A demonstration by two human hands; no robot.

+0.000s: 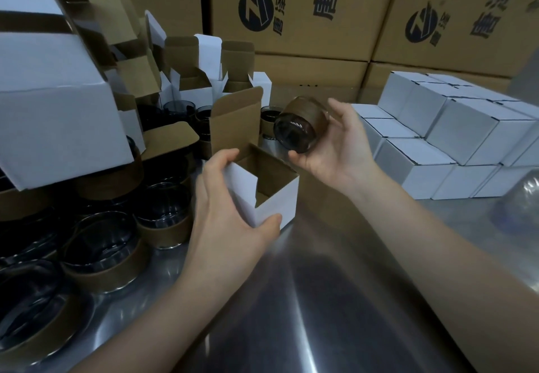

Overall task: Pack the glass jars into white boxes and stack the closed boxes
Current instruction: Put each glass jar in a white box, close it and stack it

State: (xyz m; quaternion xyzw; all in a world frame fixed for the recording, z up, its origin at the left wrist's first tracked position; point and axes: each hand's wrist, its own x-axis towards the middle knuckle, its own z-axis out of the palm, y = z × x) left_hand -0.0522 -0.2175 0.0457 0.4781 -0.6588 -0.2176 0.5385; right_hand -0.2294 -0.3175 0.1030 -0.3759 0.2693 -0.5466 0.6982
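one jar [297,131] sideways in right hand [335,151]

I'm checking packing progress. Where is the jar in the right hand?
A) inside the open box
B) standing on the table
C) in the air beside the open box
C: the right hand holds the jar tilted in the air, outside the open box the left hand grips.

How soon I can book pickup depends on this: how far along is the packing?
Done: a stack of closed boxes sits on the right. In hand: the left hand holds an open box while the right hand holds a glass jar beside it, not yet inside. Left: many sleeved jars crowd the left side, with flap-open boxes behind them.
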